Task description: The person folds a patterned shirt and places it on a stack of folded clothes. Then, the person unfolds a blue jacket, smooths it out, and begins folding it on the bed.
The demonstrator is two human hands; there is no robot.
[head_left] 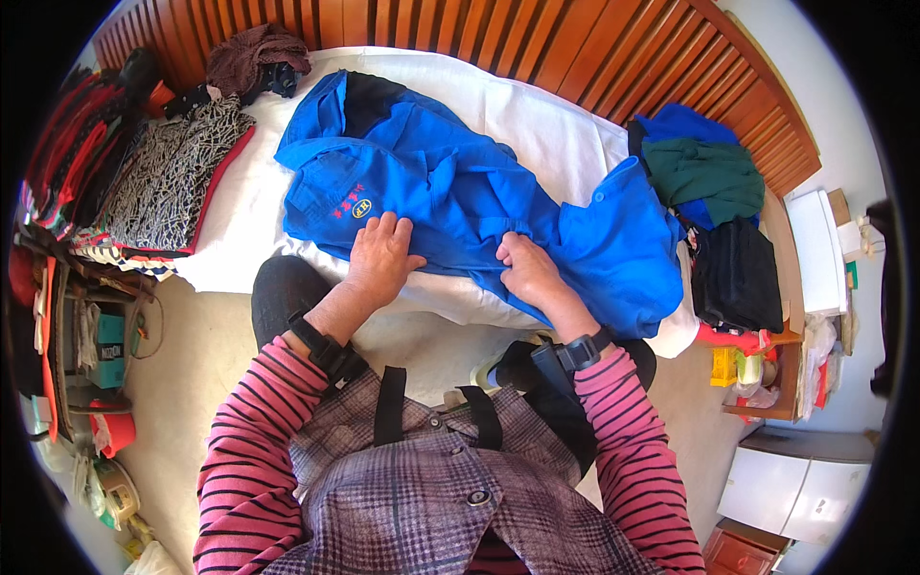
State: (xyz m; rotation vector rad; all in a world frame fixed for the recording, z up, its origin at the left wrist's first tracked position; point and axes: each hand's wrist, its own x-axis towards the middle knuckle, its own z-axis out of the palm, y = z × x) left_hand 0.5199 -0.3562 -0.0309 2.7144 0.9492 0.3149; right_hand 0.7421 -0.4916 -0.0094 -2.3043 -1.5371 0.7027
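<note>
A blue work jacket (450,182) lies spread and rumpled over a white sheet, with red and yellow marks on its chest. My left hand (381,257) rests on the near part of the jacket just below those marks, its fingers lying flat and the thumb apart. To its right, my right hand (529,270) has its fingers closed on a fold of the jacket near the waist. One part of the jacket, with a button, spreads out at the right beyond that hand.
The white sheet (537,105) covers a bed against a slatted wooden headboard (479,34). Folded patterned clothes (172,172) are stacked at the left. Green and blue garments (704,172) and a black folded garment (736,273) lie at the right. A red bucket (117,429) stands lower left.
</note>
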